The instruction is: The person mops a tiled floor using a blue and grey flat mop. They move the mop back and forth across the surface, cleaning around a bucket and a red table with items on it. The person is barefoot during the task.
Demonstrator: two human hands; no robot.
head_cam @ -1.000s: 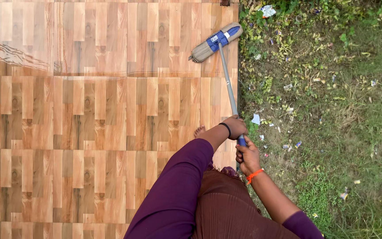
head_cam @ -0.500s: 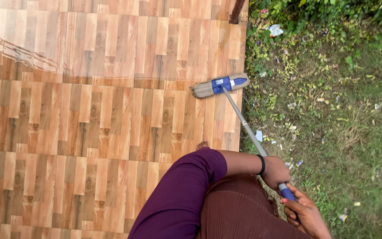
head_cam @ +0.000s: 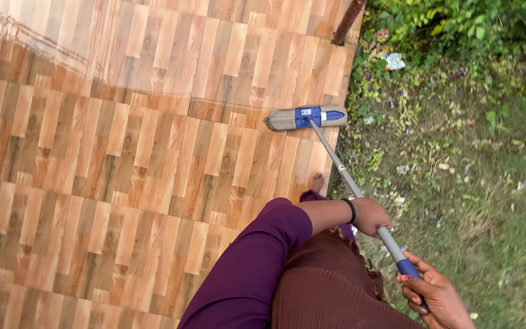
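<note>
I hold a flat mop by its grey metal handle. My left hand, with a black band at the wrist, grips the shaft partway down. Lower right, my right hand is wrapped around the blue grip at the handle's end. The beige mop head, with its blue bracket, lies flat on the wood-patterned tile floor near the floor's right edge. My purple sleeve and brown skirt fill the bottom middle. A bare foot shows just past the sleeve.
The tiled floor ends at a straight edge on the right, where littered grass begins. A rusty post stands at the floor's far right corner. Green bushes grow at the top right. The floor's far part looks wet and glossy.
The mop head has been drawn back toward me along the floor's right edge. Both hands have slid down and to the right, and the view has tilted.
</note>
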